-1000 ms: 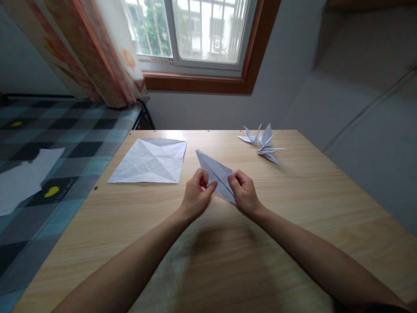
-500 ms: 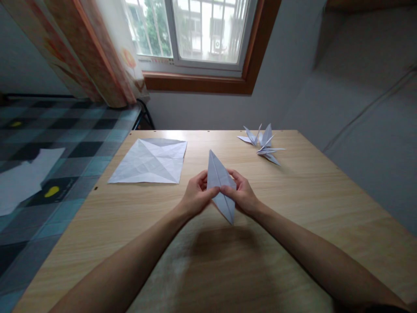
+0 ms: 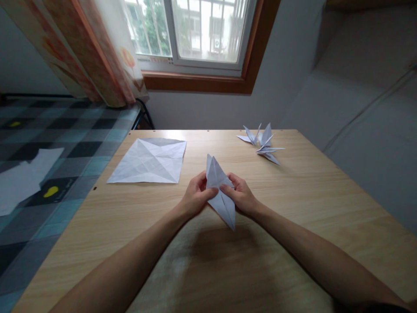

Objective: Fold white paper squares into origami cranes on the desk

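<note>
window: pale-framed glass is sitting inside reddish-brown wooden trim, and a green tree is showing outside.
curtain: orange and cream floral cloth is hanging at the window's left.
far wall: plain paint is running below the trim.
right wall: a thin cable is slanting across it.
table: light wood grain is spreading across the foreground.
checked cover: blue, grey and black squares are lying left of the table.
light: daylight is coming through the glass, while the upper right corner is sitting in shadow.

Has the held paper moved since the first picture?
Yes: against the table's far edge, the held paper has turned, its lower tip now farther away.
</note>
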The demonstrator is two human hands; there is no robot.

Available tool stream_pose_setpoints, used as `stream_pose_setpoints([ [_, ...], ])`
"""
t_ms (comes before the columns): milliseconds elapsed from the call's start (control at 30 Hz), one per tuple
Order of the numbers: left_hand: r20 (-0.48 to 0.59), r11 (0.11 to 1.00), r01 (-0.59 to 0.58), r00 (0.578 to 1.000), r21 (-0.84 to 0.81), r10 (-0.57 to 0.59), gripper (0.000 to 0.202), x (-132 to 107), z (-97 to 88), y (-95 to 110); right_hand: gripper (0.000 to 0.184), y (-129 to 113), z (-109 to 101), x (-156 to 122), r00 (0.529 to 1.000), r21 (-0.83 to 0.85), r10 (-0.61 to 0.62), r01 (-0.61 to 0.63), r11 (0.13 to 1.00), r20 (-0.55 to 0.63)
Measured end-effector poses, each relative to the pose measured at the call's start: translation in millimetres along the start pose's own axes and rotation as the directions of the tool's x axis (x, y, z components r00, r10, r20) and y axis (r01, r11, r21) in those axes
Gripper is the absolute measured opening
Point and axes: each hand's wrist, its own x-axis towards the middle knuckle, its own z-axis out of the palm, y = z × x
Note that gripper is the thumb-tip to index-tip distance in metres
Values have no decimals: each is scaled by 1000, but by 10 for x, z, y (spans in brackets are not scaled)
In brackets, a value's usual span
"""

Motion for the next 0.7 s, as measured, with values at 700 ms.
stream_pose_setpoints([
  [700,-89,999,8,996,48,-3,43,4,26,-18,38,14,-65,4,999,94,40,-39,995,-11],
])
